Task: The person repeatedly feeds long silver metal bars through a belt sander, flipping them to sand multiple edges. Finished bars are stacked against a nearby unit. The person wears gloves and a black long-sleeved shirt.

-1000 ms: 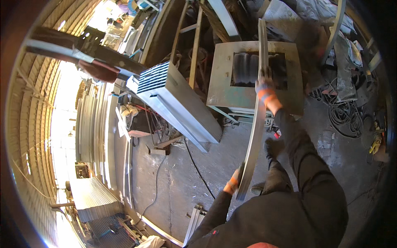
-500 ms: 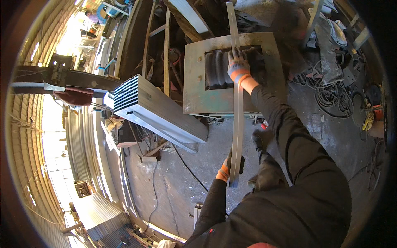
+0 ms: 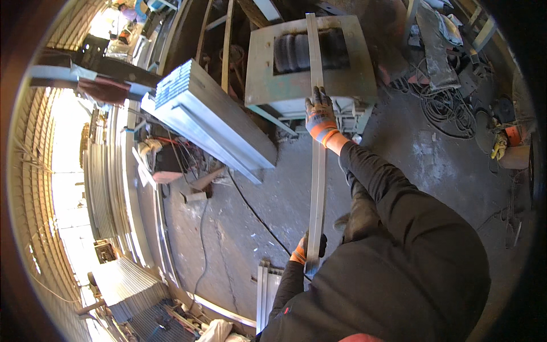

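Note:
A long square metal tube [image 3: 317, 176] runs away from me, its far part lying across a grey-green machine [image 3: 360, 62] with dark, fuzzy rollers [image 3: 292, 52] in its opening. My left hand [image 3: 307, 247], in a dark glove with an orange cuff, is wrapped round the tube close to its near end. Farther along, just in front of the machine's near edge, my gloved right hand [image 3: 322, 117] lies on top of the tube with fingers stretched out. The tube's underside is hidden.
Left of the machine rests a thick stack of metal tubes [image 3: 228, 117]. A few more tubes [image 3: 263, 290] lie by my left forearm. A black cable [image 3: 256, 214] crosses the floor. Coiled hoses [image 3: 447, 117] and a reddish box [image 3: 514, 135] are at the right.
The tube has come back toward me, its far end now nearer the rollers. My right hand has gone from above the rollers to before the machine's near edge. The view has shifted.

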### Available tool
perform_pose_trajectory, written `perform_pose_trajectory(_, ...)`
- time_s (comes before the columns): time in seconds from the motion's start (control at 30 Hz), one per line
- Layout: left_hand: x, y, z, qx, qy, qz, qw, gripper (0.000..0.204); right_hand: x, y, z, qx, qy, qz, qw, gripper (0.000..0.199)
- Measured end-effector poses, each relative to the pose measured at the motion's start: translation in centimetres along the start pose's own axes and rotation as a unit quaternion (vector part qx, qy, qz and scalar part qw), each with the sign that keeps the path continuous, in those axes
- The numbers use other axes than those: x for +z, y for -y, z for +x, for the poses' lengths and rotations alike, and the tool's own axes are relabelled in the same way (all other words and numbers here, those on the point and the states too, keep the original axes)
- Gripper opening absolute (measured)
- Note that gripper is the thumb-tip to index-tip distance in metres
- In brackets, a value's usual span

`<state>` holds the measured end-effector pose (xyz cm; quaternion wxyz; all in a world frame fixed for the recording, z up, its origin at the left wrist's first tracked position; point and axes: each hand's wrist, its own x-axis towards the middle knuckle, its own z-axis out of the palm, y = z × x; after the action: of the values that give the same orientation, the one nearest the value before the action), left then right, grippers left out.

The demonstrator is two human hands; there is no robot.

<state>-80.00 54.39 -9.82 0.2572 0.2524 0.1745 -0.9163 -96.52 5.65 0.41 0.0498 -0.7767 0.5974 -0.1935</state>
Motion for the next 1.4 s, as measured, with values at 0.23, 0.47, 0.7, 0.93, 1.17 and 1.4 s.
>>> perform_pose_trajectory(0.23, -5.3, 11.8, -6.4, 0.181, -0.155, 0.123, 0.963, 0.058, -3.6, 3.6, -11.6, -0.007, -0.02, 0.038, 0.999, 0.053)
perform_pose_trajectory(0.47, -7.6, 12.4, -9.2, 0.187, -0.275, 0.153, 0.93, 0.059, -3.3, 2.2, -13.8, 0.014, -0.02, 0.21, 0.977, 0.063)
perform_pose_trajectory(0.7, 9.4, -5.2, -3.3, 0.281, -0.45, 0.564, 0.633, 0.055, 3.3, -6.8, 6.8, -0.182, -0.092, 0.049, 0.978, 0.066)
perform_pose_trajectory(0.93, 29.8, -26.4, 10.7, 0.285, -0.51, 0.637, 0.504, 0.068, 8.0, -12.3, 35.3, 0.037, 0.137, 0.055, 0.988, 0.075)
perform_pose_trajectory(1.17, 33.3, -33.2, 16.0, 0.31, -0.494, 0.629, 0.515, 0.072, 8.7, -12.4, 40.9, 0.009, 0.071, -0.131, 0.989, 0.076)
perform_pose_trajectory(1.4, 26.4, -24.6, 9.7, 0.278, -0.478, 0.652, 0.519, 0.066, 6.5, -8.0, 28.5, -0.016, 0.062, -0.145, 0.987, 0.071)
